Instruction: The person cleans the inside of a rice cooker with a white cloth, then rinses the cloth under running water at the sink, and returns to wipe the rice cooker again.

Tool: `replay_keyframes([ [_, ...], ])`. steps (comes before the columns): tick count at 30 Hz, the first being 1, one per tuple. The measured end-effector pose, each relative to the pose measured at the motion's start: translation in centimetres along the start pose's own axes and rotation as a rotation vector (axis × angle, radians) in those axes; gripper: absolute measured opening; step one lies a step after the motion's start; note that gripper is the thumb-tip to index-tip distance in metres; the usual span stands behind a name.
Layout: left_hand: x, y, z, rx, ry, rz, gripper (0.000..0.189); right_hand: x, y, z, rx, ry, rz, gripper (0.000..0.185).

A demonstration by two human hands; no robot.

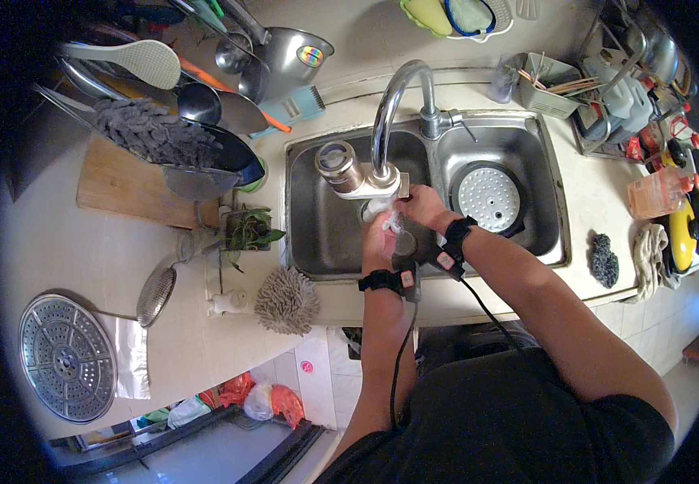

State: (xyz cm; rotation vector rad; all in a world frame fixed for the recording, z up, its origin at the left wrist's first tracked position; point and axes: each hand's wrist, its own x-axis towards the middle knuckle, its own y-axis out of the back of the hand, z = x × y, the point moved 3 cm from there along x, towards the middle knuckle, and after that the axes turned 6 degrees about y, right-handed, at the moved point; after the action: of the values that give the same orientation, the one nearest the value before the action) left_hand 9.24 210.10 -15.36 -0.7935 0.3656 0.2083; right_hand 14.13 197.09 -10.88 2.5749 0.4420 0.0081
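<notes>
Under the tap's filter head, my left hand (383,235) is closed around a white, soft-looking piece, seemingly cloth (393,222). My right hand (421,206) is close beside it, fingers curled near the small lever of the filter (404,184); whether it grips the white piece or the lever is unclear. The chrome faucet (386,109) arches over the left basin (325,242) of the steel double sink, and its filter partly covers my fingertips. In the right basin (543,181) lies a round perforated steel plate (489,199) on a dark rim.
Left of the sink are a potted plant (249,230), a beige chenille mitt (288,300), a cutting board (134,184) and a steamer rack (68,358). On the right are a dark scrubber (604,260), a towel (650,257) and a spray bottle (658,192). Cables run from both wrist straps.
</notes>
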Motion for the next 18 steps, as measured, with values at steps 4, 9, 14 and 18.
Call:
replay_keyframes([
  [4,-0.5,-0.6,0.9,0.064,-0.057,0.036,0.028,0.8,-0.7,1.2,0.412,-0.088,-0.035,0.021],
  [9,-0.2,-0.8,1.6,0.303,-0.018,0.048,0.027,1.2,-1.5,2.1,0.766,-0.105,-0.086,0.013],
  [14,0.5,0.2,1.5,0.189,-0.073,0.119,0.023,0.5,-1.7,2.1,0.777,-0.159,-0.270,0.015],
  [18,1.1,0.6,0.8,0.073,-0.024,0.097,0.025,0.1,-1.5,2.2,0.755,-0.180,-0.251,0.014],
])
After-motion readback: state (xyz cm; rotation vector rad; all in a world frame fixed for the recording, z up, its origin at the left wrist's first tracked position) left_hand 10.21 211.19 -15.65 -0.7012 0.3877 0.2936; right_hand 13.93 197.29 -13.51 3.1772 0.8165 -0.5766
